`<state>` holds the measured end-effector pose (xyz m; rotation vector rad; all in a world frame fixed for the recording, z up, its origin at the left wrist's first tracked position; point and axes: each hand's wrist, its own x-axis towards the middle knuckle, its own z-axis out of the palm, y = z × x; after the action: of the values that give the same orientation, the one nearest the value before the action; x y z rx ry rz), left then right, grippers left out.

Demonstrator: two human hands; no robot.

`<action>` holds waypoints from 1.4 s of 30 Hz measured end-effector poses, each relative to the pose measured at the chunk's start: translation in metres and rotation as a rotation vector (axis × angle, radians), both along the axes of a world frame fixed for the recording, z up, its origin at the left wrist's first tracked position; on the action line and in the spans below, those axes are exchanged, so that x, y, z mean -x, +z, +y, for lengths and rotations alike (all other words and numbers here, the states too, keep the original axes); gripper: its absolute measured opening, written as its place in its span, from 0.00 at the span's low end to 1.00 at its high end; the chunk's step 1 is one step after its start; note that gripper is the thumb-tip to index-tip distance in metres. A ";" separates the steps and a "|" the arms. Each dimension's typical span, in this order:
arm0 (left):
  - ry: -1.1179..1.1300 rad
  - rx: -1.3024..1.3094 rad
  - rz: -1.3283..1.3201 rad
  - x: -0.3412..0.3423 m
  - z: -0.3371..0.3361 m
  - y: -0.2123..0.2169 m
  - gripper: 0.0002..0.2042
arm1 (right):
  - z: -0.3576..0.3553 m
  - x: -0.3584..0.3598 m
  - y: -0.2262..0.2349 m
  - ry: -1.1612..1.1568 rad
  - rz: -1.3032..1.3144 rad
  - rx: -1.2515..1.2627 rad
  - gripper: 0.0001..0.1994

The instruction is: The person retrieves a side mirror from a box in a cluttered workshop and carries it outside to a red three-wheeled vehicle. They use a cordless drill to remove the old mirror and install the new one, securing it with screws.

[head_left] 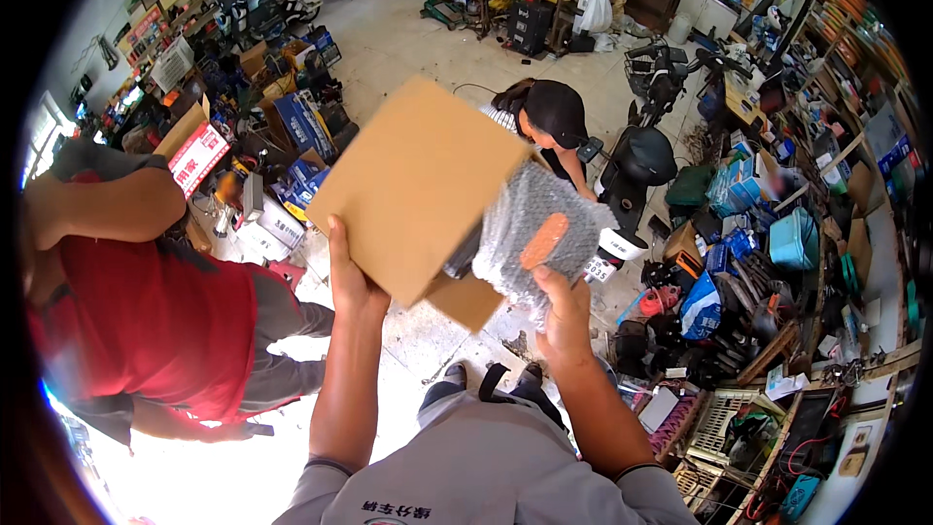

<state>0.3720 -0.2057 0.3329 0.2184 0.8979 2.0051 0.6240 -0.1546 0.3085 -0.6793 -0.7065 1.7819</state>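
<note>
Left hand (pixel 358 288) half-closed on 1 cardboard box (pixel 420 185) — right hand (pixel 566 319) half-closed on 1 bubble-wrapped bundle (pixel 520 224).

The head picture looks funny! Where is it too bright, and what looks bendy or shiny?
Head view: the floor at lower left is washed out white; the window at the left edge glares and leans with the fisheye bend; the bubble-wrapped packet has little glints, while the cardboard box looks dull and even; the corners are black.
</note>
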 end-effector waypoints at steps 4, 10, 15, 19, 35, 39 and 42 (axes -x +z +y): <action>-0.014 0.038 -0.125 0.004 0.013 0.000 0.35 | 0.009 -0.013 -0.003 -0.079 -0.088 0.003 0.24; -0.083 0.064 -0.202 0.013 0.018 -0.003 0.36 | 0.010 -0.015 0.006 -0.065 -0.173 0.017 0.26; -0.080 0.005 -0.177 0.019 0.018 -0.012 0.35 | 0.011 -0.010 0.001 -0.097 -0.179 -0.024 0.25; -0.040 0.013 -0.174 0.020 0.019 -0.012 0.35 | 0.011 -0.010 -0.005 -0.126 -0.212 -0.085 0.24; -0.665 -0.142 -0.016 -0.141 0.089 -0.059 0.42 | -0.018 -0.147 -0.041 -0.380 -0.241 0.062 0.26; -0.981 -0.061 0.112 -0.228 0.111 -0.065 0.43 | -0.016 -0.230 -0.032 -0.482 -0.318 -0.044 0.28; -1.165 -0.040 0.173 -0.283 0.127 -0.083 0.43 | -0.027 -0.300 -0.016 -0.474 -0.417 -0.030 0.29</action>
<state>0.6549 -0.0791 0.2502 0.7487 0.5916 0.9191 0.9243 -0.1812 0.2922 -1.1135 -0.7673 1.2044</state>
